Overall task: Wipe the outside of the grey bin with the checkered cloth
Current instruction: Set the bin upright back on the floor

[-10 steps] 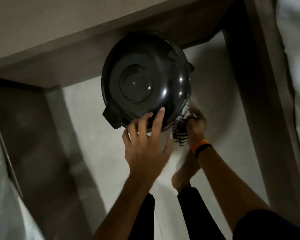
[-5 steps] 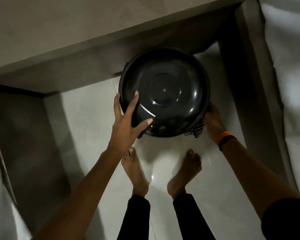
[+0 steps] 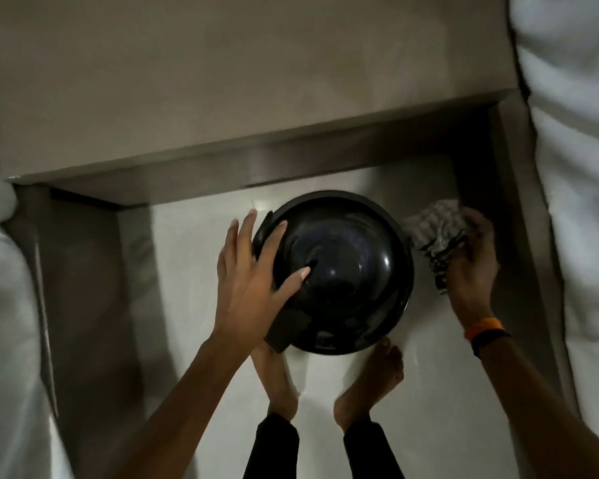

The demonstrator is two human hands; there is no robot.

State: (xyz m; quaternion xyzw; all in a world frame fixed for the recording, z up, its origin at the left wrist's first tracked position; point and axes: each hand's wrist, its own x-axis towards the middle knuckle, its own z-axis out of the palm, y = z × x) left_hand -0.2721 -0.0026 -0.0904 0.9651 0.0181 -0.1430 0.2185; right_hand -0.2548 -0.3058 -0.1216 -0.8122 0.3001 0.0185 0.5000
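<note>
The dark grey bin [image 3: 346, 267] stands on the pale floor, seen from straight above, its glossy round lid facing me. My left hand [image 3: 253, 281] lies spread on the lid's left side, fingers apart, thumb toward the lid's middle. My right hand [image 3: 474, 267] is just right of the bin and grips the bunched black-and-white checkered cloth [image 3: 436, 233]. The cloth sits beside the bin's upper right rim; whether it touches the bin I cannot tell.
My two bare feet [image 3: 367, 385] stand directly below the bin. A beige table top [image 3: 222, 81] overhangs the floor at the back. White bedding [image 3: 574, 167] rises on the right, and more white fabric [image 3: 7, 305] lines the left edge.
The bin has come down from a raised position to the floor near my feet. My right hand with the cloth moved from under the bin out to its upper right side.
</note>
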